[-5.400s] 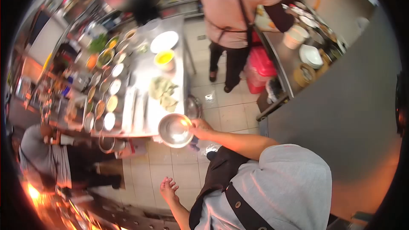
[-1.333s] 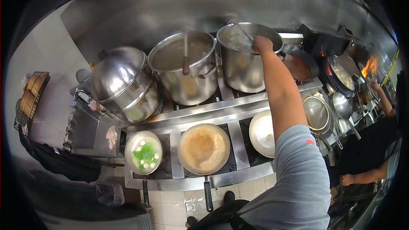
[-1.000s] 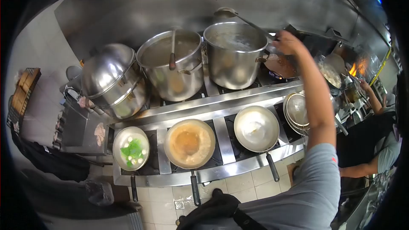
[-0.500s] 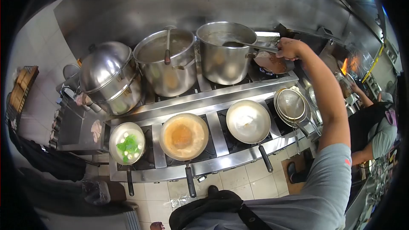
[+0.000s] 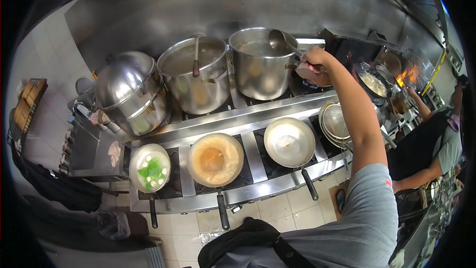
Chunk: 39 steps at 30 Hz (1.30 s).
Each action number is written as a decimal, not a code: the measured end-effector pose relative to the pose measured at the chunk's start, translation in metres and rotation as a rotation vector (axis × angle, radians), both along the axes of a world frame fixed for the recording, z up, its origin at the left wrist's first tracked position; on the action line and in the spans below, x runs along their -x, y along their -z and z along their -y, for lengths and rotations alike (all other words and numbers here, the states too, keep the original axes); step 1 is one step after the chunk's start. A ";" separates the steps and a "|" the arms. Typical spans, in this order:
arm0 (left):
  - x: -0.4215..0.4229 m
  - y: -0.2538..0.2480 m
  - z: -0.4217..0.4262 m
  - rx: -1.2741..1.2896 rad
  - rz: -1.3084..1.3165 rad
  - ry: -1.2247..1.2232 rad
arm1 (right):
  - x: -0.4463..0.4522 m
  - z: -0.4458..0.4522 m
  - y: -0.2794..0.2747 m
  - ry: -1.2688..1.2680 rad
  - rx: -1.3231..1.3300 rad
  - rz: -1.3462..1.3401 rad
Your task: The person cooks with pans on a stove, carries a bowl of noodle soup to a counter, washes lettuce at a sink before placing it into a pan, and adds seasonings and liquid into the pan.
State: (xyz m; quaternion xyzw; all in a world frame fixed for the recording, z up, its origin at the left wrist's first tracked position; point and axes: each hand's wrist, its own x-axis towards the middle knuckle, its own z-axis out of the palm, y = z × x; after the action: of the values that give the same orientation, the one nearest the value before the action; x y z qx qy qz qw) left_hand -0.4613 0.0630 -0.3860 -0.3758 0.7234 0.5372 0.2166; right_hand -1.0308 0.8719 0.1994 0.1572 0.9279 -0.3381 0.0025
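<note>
My right hand is closed around the handle of a metal ladle. The ladle's bowl is over the right side of the mouth of a tall stockpot, which holds liquid. Left of it stands a second stockpot, with another ladle resting across its rim. My left hand is out of view. Along the front burners sit a frying pan with green leaves and white round pieces, a frying pan with brown liquid, and a pale frying pan with a little clear liquid.
A domed steamer pot stands at the left. Strainers are stacked at the right of the stove under my forearm. Further right a person works near a flame. Black pan handles jut over the front edge.
My right hand has moved left, and the ladle's bowl has risen and tilted at the pot's right side. My left hand has left the bottom of the view. The co-worker's arm has shifted.
</note>
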 end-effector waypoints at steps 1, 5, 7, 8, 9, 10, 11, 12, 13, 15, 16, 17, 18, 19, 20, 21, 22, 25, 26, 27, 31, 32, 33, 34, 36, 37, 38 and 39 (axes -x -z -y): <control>0.005 0.004 -0.001 -0.019 -0.024 0.007 | 0.007 0.000 0.005 -0.019 0.097 0.037; 0.019 0.009 -0.005 -0.030 0.008 -0.015 | 0.033 0.008 0.020 0.003 0.028 0.084; 0.019 0.011 -0.006 -0.044 0.019 -0.022 | 0.047 0.010 0.022 0.269 0.704 0.047; 0.018 0.013 -0.005 -0.052 0.021 -0.027 | 0.049 0.007 0.016 0.269 0.704 0.047; 0.017 0.015 -0.004 -0.068 0.022 -0.032 | 0.048 0.001 0.006 0.230 1.010 0.146; 0.017 0.016 -0.005 -0.086 0.022 -0.038 | 0.046 -0.001 -0.003 0.185 1.314 0.249; 0.014 0.016 -0.004 -0.122 0.016 -0.046 | 0.043 -0.001 -0.008 0.185 1.312 0.247; 0.011 0.018 -0.003 -0.159 0.009 -0.059 | 0.041 0.000 -0.012 0.166 1.443 0.195; 0.009 0.021 0.000 -0.214 0.003 -0.070 | 0.040 0.000 -0.014 0.145 1.574 0.142; 0.001 0.020 -0.003 -0.118 0.073 -0.086 | 0.040 0.000 -0.017 0.075 1.635 0.111; -0.001 0.016 -0.005 -0.020 0.141 -0.101 | 0.033 0.006 -0.024 0.081 1.689 0.064; -0.005 0.018 -0.002 -0.126 0.032 -0.056 | 0.025 0.013 -0.032 0.087 1.742 0.016; -0.009 0.021 0.002 -0.248 -0.076 -0.016 | 0.020 0.018 -0.036 0.103 1.786 -0.004; -0.014 0.026 0.007 -0.379 -0.175 0.019 | 0.017 0.022 -0.038 0.104 1.786 -0.003; -0.014 0.026 0.006 -0.268 -0.072 -0.029 | 0.015 0.025 -0.040 0.110 1.776 -0.033; -0.014 0.025 0.005 -0.165 0.037 -0.083 | 0.014 0.027 -0.040 0.114 1.765 -0.063; -0.013 0.022 0.002 -0.076 0.144 -0.143 | 0.013 0.028 -0.040 0.114 1.764 -0.061; -0.012 0.022 0.007 -0.113 0.051 -0.115 | 0.012 0.031 -0.042 0.106 1.744 -0.092; -0.014 0.021 0.010 -0.107 0.041 -0.101 | 0.010 0.033 -0.042 0.104 1.733 -0.102; -0.011 0.022 0.011 -0.101 0.039 -0.082 | 0.008 0.035 -0.044 0.102 1.722 -0.113; 0.000 0.017 0.016 -0.072 0.029 -0.027 | 0.001 0.045 -0.055 0.089 1.749 -0.112; 0.004 0.017 0.017 -0.070 0.026 -0.011 | -0.004 0.051 -0.060 0.074 1.748 -0.130; 0.007 0.016 0.018 -0.070 0.022 0.001 | -0.008 0.057 -0.065 0.059 1.745 -0.145; 0.009 0.016 0.018 -0.072 0.020 0.016 | -0.010 0.062 -0.071 0.041 1.766 -0.149; 0.011 0.017 0.021 -0.083 0.007 0.040 | -0.018 0.078 -0.084 -0.001 1.745 -0.165; 0.013 0.017 0.021 -0.090 0.003 0.049 | -0.023 0.088 -0.091 -0.041 1.731 -0.185; 0.013 0.019 0.023 -0.096 -0.002 0.062 | -0.028 0.096 -0.096 -0.078 1.742 -0.164; 0.013 0.021 0.024 -0.102 -0.011 0.078 | -0.032 0.106 -0.101 -0.081 1.738 -0.154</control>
State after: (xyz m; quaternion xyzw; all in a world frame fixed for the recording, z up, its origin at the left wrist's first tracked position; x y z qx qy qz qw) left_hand -0.4741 0.0386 -0.4069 -0.3330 0.7104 0.5663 0.2523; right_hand -0.9988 0.7657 0.3002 0.0433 0.3436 -0.9354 0.0708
